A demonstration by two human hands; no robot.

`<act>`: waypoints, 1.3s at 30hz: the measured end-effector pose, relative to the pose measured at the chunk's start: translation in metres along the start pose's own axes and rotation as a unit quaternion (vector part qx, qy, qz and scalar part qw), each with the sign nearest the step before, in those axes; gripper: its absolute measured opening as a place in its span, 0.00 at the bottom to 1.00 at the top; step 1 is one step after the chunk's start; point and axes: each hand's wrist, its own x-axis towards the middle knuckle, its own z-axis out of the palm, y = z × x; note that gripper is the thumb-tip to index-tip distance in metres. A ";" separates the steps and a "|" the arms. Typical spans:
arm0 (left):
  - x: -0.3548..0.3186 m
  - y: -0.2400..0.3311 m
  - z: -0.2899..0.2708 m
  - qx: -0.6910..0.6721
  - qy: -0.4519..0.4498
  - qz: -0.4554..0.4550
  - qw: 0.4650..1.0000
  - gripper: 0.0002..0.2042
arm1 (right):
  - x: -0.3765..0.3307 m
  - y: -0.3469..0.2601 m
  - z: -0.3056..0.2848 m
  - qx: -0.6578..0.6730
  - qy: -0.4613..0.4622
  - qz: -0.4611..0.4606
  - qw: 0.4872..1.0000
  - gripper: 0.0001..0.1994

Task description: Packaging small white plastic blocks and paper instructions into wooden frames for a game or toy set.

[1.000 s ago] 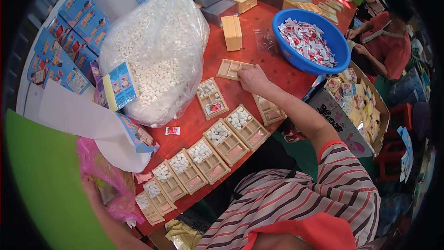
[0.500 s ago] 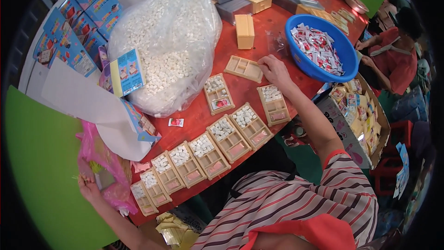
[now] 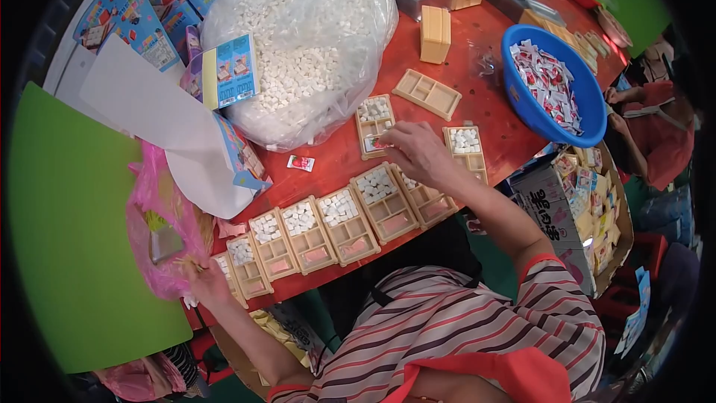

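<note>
My right hand (image 3: 419, 151) is bent over a beige divided tray (image 3: 359, 125) holding white cubes. Its curled fingertips close on the edge of a red and white sachet (image 3: 375, 142) in the lower compartment. At the lower left, my left hand (image 3: 206, 279) pinches thin tan sticks (image 3: 189, 262) beside a pink plastic bag (image 3: 153, 269). Between my hands, a slanting row of similar trays (image 3: 348, 242) follows the table's near edge, with white cubes and pink pieces in them. Another tray (image 3: 467, 151) with cubes is partly behind my right wrist.
A large clear bag of white cubes (image 3: 298, 67) fills the table's left side. A blue basin (image 3: 509, 78) of sachets stands right. One tray without cubes (image 3: 426, 95) and a loose sachet (image 3: 300, 163) lie on the red table. An open carton (image 3: 556, 216) stands below; another person (image 3: 660, 130) sits right.
My right hand has left the tray without cubes and come over to the sachet in the neighbouring tray. My left hand has moved right with the sticks, toward the tray row. The view has shifted.
</note>
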 end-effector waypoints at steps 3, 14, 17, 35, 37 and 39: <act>-0.060 -0.047 0.026 -0.069 0.007 -0.147 0.987 0.06 | -0.011 -0.017 0.009 0.044 -0.048 -0.007 0.998 0.08; -0.153 -0.195 0.129 -0.008 -0.152 -0.425 0.892 0.07 | -0.033 -0.049 0.011 0.312 -0.150 0.034 0.937 0.11; -0.150 -0.215 0.140 -0.026 -0.168 -0.459 0.872 0.08 | -0.041 -0.044 -0.002 0.489 -0.179 0.211 0.827 0.10; -0.175 -0.280 0.177 -0.022 -0.204 -0.514 0.833 0.08 | -0.106 -0.018 -0.020 0.340 0.020 0.229 0.912 0.08; -0.168 -0.291 0.184 -0.015 -0.230 -0.518 0.824 0.08 | -0.101 -0.009 -0.023 0.307 0.048 0.222 0.924 0.08; -0.162 -0.298 0.191 -0.020 -0.221 -0.512 0.830 0.07 | -0.094 0.000 -0.031 0.251 0.049 0.190 0.948 0.08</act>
